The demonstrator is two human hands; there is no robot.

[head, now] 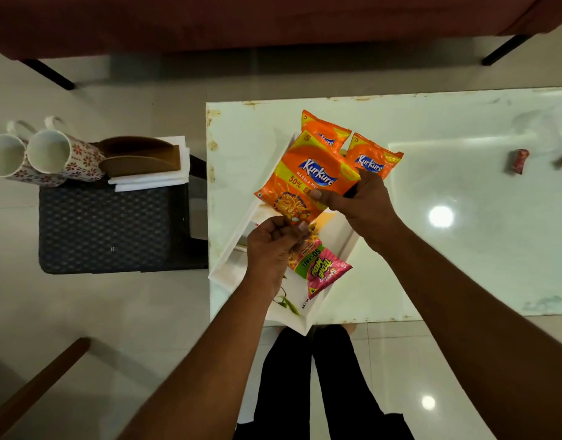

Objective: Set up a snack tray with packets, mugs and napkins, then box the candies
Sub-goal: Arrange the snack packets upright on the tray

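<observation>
Over the white tray [343,249] on the table [464,249], our right hand [359,201] and left hand [273,249] pinch an orange packet [308,179] reading "Kurkure", "50%". Two smaller Kurkure packets [373,161] fan out behind it. On the tray lies a pink packet [325,274] marked "50% FREE".

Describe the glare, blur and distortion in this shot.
Head view: a ceiling light glares as a bright spot on the glossy table, with a second on the floor; the wide lens bends the table edges; the two candies at far right look soft, while the big orange packet reads sharp.
</observation>
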